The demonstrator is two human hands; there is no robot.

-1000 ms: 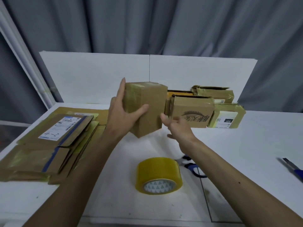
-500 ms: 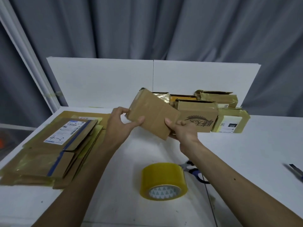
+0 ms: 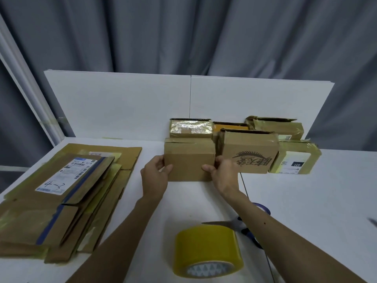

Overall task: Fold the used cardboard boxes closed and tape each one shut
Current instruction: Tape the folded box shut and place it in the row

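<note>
Bare forearms (image 3: 265,227), bare hands (image 3: 154,178)

yellow tape roll (image 3: 208,249) — brown box (image 3: 189,159) — white table (image 3: 306,201).

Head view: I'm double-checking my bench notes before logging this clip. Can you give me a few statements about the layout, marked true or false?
1. The left hand and the right hand both grip the plain cardboard box by its sides. True.
2. The tape roll sits on top of that box. False: it lies on the table, between the forearms.
3. The scissors lie partly under the right forearm. True.
4. The flattened cardboard stack is on the table's right side. False: it is on the left.
</note>
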